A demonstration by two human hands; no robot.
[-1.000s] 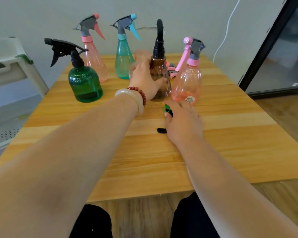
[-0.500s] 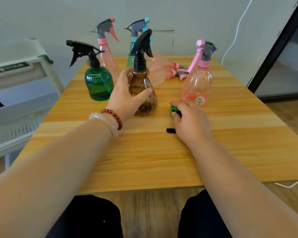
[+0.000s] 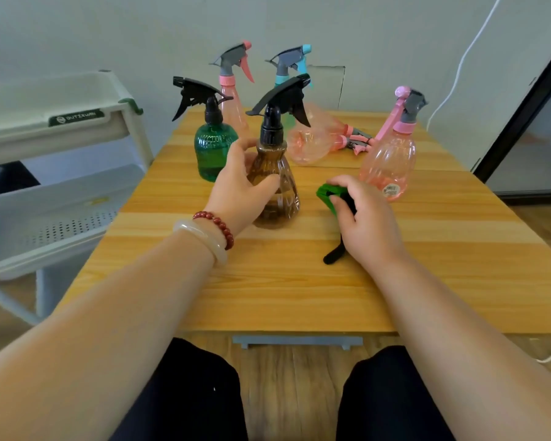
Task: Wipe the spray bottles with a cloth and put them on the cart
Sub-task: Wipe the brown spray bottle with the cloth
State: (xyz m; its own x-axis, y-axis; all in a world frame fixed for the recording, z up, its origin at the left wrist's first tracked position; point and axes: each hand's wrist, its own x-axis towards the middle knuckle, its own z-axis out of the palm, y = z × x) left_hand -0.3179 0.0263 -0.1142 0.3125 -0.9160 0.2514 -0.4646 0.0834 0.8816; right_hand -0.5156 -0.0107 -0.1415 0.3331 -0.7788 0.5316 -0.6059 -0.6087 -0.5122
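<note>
Barely begun, I'd say. The left hand is wrapped round the brown bottle, which stands upright on the counter. The right hand is bunched on the green cloth just beside it (cloth and bottle apart, so no wiping yet). Every bottle I can see, the green bottle and the pink and teal ones behind, is on the counter; none sits on the cart to the left. All the wiping and loading looks left to do.
</note>
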